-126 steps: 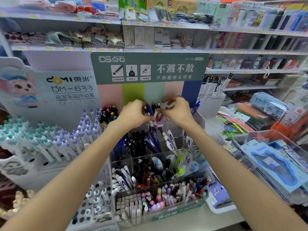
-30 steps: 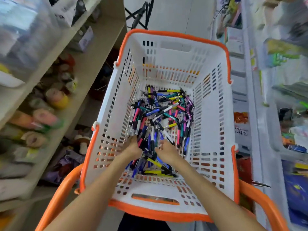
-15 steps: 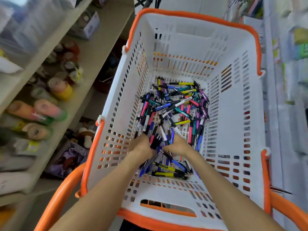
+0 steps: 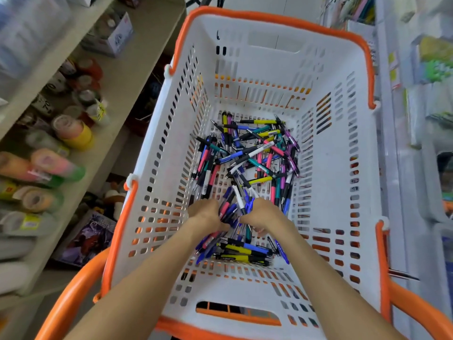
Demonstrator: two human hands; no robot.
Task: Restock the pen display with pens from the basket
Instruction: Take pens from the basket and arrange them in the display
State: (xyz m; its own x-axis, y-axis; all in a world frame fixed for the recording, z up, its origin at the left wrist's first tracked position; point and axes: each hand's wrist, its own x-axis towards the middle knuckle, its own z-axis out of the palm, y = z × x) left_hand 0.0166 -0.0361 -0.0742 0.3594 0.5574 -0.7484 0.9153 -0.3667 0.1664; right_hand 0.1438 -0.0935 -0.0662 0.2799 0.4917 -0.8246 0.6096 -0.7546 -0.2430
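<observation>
Both hands gathering pens in the shopping basket

The left hand (image 4: 205,214) and right hand (image 4: 261,214) curl around a bundle of pens (image 4: 232,209), apparently pinching them, on the pile covering the floor of the white, orange-rimmed basket (image 4: 343,173).

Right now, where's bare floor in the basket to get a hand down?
Bare floor along the right wall beside the pen pile, and a strip by the near wall. Crowded in the middle, where the left hand and right hand gather pens.
</observation>
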